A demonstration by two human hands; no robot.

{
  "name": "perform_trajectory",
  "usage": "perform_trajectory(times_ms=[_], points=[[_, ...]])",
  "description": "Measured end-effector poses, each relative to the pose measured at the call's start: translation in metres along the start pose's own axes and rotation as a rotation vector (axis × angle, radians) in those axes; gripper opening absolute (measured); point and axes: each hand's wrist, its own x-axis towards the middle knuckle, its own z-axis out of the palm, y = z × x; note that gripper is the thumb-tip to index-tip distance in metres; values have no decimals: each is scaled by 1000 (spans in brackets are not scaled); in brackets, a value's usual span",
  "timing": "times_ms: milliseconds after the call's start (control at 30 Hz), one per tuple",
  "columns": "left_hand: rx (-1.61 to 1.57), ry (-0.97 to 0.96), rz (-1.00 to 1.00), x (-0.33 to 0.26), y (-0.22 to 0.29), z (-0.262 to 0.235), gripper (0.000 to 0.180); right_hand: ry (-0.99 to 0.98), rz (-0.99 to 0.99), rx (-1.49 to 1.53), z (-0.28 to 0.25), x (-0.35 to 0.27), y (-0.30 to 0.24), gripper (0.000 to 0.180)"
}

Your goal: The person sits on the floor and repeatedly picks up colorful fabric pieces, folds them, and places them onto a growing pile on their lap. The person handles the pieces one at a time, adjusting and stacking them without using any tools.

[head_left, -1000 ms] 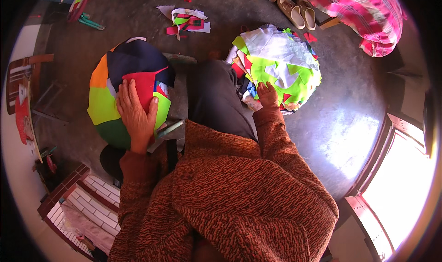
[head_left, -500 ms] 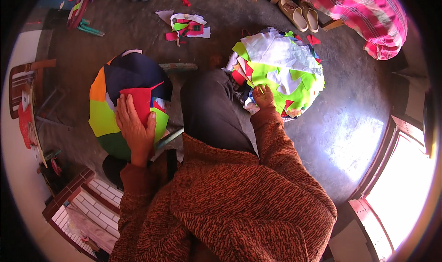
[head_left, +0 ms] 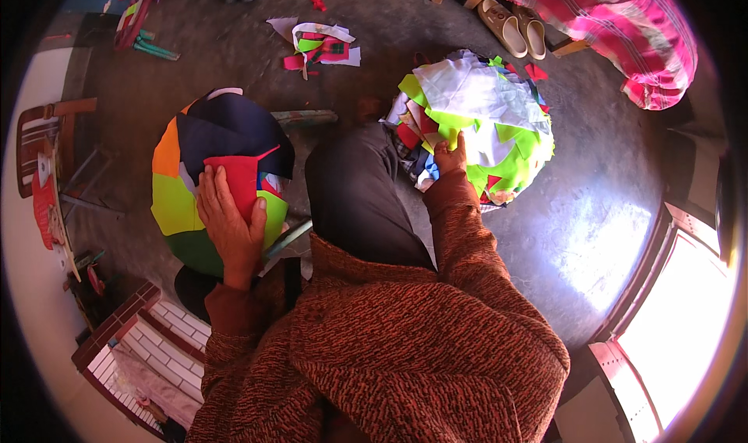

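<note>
My left hand (head_left: 233,223) lies flat, its fingers stretched out, over a red cloth piece (head_left: 238,180). That piece rests on a round patchwork (head_left: 178,203) of navy, orange, lime and dark green cloth, left of my knee. To the right stands a rounded heap of cloth scraps (head_left: 510,100), mostly white and lime green, with red bits at its side. At the heap's near left edge, my right hand (head_left: 450,159) is closed on the scraps, one digit lying over the lime cloth. Its other fingers are partly hidden.
Loose scraps (head_left: 321,47) lie on the dark floor (head_left: 366,22) ahead. Tan clogs (head_left: 510,27) stand beside a pink plaid cover (head_left: 592,14) at the far right. A green stool leg (head_left: 305,117) sticks out near the patchwork. A wooden chair (head_left: 47,131) stands at the left.
My right hand has turned and drawn slightly nearer along the heap's edge, one digit now extended over the lime cloth. My left hand stays on the red piece. The whole view has shifted slightly.
</note>
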Motion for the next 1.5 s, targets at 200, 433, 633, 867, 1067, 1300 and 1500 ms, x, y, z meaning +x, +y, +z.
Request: perform_trajectory(times_ms=[200, 433, 633, 867, 1067, 1300, 1500], points=[[21, -7, -4, 0, 1, 0, 69, 108, 143, -88, 55, -25, -24, 37], [5, -25, -20, -2, 1, -3, 68, 340, 168, -376, 65, -6, -33, 28], [-20, -39, -31, 0, 3, -6, 69, 172, -106, -312, 43, 12, -22, 17], [-8, -39, -29, 2, 1, -4, 69, 80, -35, -2, 43, 20, -39, 19], [-1, -39, -34, 0, 1, -4, 69, 188, 215, -134, 72, 2, -49, 21], [-6, -63, -37, -1, 0, -5, 68, 210, 103, -266, 61, 0, -47, 21], [-25, -20, -32, 1, 1, -6, 68, -62, -957, -1951, 6, -41, -60, 35]])
